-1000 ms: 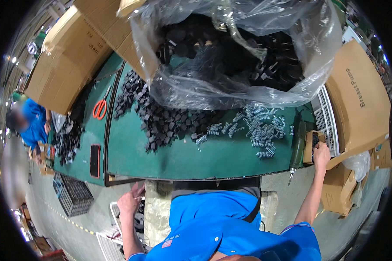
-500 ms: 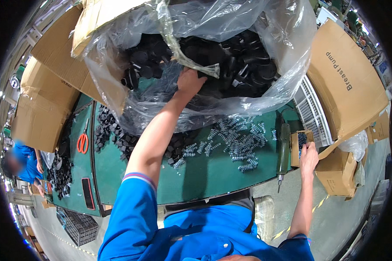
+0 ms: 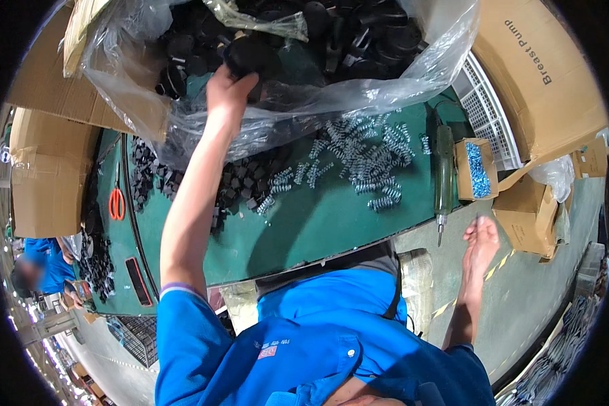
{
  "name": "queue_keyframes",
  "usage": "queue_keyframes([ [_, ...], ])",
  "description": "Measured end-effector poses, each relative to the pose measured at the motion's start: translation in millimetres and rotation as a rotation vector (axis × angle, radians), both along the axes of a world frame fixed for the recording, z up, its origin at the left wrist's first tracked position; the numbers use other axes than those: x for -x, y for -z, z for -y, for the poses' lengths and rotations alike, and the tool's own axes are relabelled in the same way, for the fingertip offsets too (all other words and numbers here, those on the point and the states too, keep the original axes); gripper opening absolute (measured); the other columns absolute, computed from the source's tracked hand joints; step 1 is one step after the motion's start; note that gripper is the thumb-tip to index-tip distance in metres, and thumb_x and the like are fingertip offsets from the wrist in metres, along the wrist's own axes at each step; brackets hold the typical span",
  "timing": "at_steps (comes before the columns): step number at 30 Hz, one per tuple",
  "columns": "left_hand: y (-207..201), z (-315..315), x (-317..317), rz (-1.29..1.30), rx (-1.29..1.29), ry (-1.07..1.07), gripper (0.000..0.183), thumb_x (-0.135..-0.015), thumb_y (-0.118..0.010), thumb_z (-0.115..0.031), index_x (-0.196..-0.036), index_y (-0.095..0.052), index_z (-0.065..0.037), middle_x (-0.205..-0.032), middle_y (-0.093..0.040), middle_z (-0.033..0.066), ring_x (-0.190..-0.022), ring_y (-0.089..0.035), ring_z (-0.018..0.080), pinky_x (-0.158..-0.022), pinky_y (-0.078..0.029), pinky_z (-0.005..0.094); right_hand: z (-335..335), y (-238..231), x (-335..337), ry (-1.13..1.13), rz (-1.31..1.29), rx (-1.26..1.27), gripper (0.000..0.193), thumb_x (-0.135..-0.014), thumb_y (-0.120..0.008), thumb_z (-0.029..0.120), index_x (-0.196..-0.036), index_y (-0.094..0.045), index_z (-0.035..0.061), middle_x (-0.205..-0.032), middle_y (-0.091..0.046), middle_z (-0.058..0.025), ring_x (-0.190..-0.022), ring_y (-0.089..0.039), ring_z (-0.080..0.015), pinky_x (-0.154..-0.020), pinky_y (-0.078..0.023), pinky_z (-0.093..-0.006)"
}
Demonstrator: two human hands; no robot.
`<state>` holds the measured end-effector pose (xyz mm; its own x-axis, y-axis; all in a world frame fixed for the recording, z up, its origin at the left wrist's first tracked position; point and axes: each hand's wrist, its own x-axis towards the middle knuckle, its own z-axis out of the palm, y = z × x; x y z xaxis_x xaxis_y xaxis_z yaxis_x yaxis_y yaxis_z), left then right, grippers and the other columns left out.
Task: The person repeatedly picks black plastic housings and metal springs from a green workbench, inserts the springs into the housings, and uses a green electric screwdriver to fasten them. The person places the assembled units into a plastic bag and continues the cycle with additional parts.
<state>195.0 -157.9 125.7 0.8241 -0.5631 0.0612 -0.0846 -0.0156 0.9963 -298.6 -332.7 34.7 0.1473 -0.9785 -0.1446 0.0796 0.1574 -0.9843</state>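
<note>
Left hand (image 3: 229, 100), head view: thumb and fingers closed on a round black part (image 3: 252, 57), the grip apparently chosen to single it out; whether it is lifted clear cannot be told.

Right hand (image 3: 482, 238), same view: below and right of the left, fingers loosely curled; any small thing between the fingertips cannot be made out.

Clear plastic bag (image 3: 358, 95): around and beyond the left hand, mouth spread wide, probably for easy reaching; more black parts (image 3: 394, 47) inside.

Small box (image 3: 461, 166): just above the right hand, holding blue screws (image 3: 479, 172), presumably to stop them scattering.

Power screwdriver (image 3: 444, 166): left of the box, bit toward the person, seemingly for quick pick-up.

Springs (image 3: 365, 159): loose heap, right of and nearer than the left hand.

Black blocks (image 3: 233, 186): piled beneath the left forearm.

Table (image 3: 318, 233): green, under both heaps.

Scissors (image 3: 117, 203), phone (image 3: 139, 281): left of the left forearm.

Room: grey floor (image 3: 541, 291) beyond the right hand; co-worker (image 3: 46, 260) far left.
</note>
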Motion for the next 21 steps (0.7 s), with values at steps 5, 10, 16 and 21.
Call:
queue_keyframes([
  [5, 16.5, -91.4, 141.8, -0.483, 0.095, 0.182, 0.050, -0.085, -0.071, -0.023, -0.126, -0.056, 0.002, -0.108, -0.068, 0.0164, -0.089, -0.070, 0.0239, -0.075, -0.059, 0.0358, -67.1, 23.6, 6.0, 0.001, 0.077, -0.233, 0.007, -0.095, -0.065, 0.010, -0.094, -0.064, 0.0032, -0.076, -0.065, -0.0054, -0.061, -0.061, -0.0127, -0.051, -0.051, -0.0250],
  [10, 67.0, -113.2, 237.7, -0.900, 0.227, 0.066, 0.033, -0.096, -0.060, -0.007, -0.127, -0.050, 0.002, -0.121, -0.062, 0.0134, -0.105, -0.065, 0.0225, -0.093, -0.056, 0.0376, -72.8, 24.7, -2.5, -0.032, 0.046, -0.192, 0.010, -0.093, -0.068, 0.011, -0.092, -0.063, 0.0029, -0.073, -0.065, -0.0063, -0.057, -0.061, -0.0126, -0.050, -0.053, -0.0251],
  [16, 81.8, -126.8, 248.5, -0.653, -0.153, 0.177, 0.034, -0.098, -0.060, -0.018, -0.123, -0.052, 0.003, -0.106, -0.067, 0.0113, -0.096, -0.065, 0.0182, -0.079, -0.051, 0.0301, -94.3, 33.4, -0.1, -0.013, 0.098, -0.216, 0.008, -0.094, -0.066, 0.008, -0.093, -0.061, 0.0014, -0.077, -0.065, -0.0073, -0.060, -0.063, -0.0131, -0.051, -0.054, -0.0243],
  [21, 25.2, -150.3, 226.8, 0.383, -0.918, 0.346, 0.029, -0.088, -0.069, -0.027, -0.096, -0.064, 0.000, -0.078, -0.066, 0.0187, -0.071, -0.066, 0.0370, -0.062, -0.052, 0.0446, -101.7, 38.2, -8.5, 0.016, 0.171, -0.231, 0.009, -0.095, -0.064, 0.007, -0.099, -0.059, 0.0014, -0.081, -0.065, -0.0080, -0.064, -0.065, -0.0133, -0.055, -0.055, -0.0240],
])
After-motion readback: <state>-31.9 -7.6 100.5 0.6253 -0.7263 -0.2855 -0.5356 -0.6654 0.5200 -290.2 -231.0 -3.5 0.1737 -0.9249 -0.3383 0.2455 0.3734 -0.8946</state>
